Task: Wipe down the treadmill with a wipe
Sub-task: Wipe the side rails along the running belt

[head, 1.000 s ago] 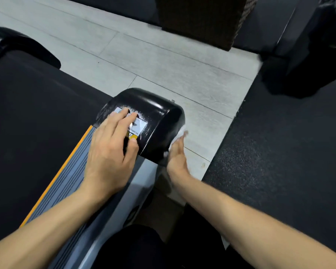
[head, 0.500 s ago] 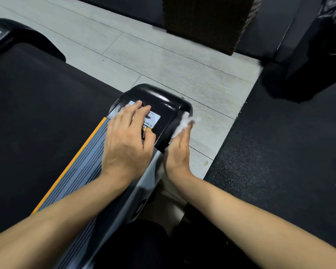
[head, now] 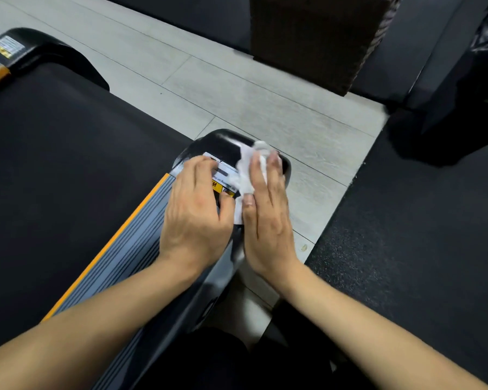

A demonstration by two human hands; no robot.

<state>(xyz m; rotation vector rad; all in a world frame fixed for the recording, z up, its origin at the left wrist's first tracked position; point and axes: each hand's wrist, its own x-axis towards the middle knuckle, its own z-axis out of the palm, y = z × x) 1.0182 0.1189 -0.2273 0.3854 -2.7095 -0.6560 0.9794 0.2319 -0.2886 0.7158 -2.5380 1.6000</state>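
The treadmill's black belt [head: 68,170] fills the left, edged by a grey ribbed side rail [head: 135,246] with an orange stripe. At the rail's far end sits a glossy black end cap [head: 217,142] bearing a white and yellow label. My left hand [head: 195,215] rests flat on the rail and the cap's near part, fingers on the label. My right hand [head: 265,209] lies on top of the cap with straight fingers, pressing a crumpled white wipe [head: 248,170] against it. Most of the wipe shows beside and under my fingers.
Pale tiled floor [head: 237,88] runs past the treadmill's end. A black rubber mat [head: 406,235] covers the right side. A dark wicker box [head: 316,38] stands at the top, a black shiny bag [head: 479,80] at the top right. A second end cap [head: 40,54] sits far left.
My right hand has come up from the cap's right side onto its top, carrying the wipe with it. The left hand has stayed on the rail and label.
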